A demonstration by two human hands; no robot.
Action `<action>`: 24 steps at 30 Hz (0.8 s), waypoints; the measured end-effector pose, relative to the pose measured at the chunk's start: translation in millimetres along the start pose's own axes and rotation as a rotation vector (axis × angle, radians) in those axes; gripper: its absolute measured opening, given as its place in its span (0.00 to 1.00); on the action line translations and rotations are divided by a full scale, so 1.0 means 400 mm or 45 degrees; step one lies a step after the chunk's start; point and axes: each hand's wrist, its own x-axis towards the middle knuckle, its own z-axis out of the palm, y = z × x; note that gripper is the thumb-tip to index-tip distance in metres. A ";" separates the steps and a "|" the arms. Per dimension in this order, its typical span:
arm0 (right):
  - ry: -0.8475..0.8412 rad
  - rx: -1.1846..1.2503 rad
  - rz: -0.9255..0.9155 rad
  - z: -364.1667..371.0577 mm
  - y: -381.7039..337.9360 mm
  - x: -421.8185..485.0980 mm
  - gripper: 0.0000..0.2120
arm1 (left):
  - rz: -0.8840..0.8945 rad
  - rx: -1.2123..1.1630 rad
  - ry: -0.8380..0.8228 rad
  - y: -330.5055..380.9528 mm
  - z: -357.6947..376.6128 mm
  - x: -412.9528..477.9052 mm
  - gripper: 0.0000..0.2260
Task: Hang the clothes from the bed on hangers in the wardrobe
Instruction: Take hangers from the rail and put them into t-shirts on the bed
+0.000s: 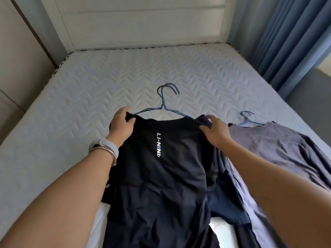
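Note:
A black T-shirt with white lettering lies spread on the bed, collar pointing away from me. My left hand pinches its left shoulder and my right hand pinches its right shoulder. Blue wire hangers, at least two together, lie at the collar with their hooks pointing to the headboard; their lower parts are hidden under the fabric. To the right, a grey shirt lies flat with another blue hanger in its neck. A dark navy garment shows between the two shirts.
The white quilted mattress fills the view, with a pale headboard behind. Blue curtains hang at the right. A beige panel stands along the left side.

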 end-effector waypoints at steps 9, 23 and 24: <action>-0.652 -0.051 0.243 0.186 0.214 -0.105 0.14 | -0.346 -0.007 -0.431 -0.280 0.135 -0.171 0.13; -0.444 0.610 0.740 0.037 0.350 -0.805 0.05 | -0.608 0.062 -0.918 -0.383 -0.090 -0.878 0.06; -0.429 0.617 0.773 0.028 0.373 -0.887 0.05 | -0.643 0.062 -0.931 -0.391 -0.107 -0.935 0.08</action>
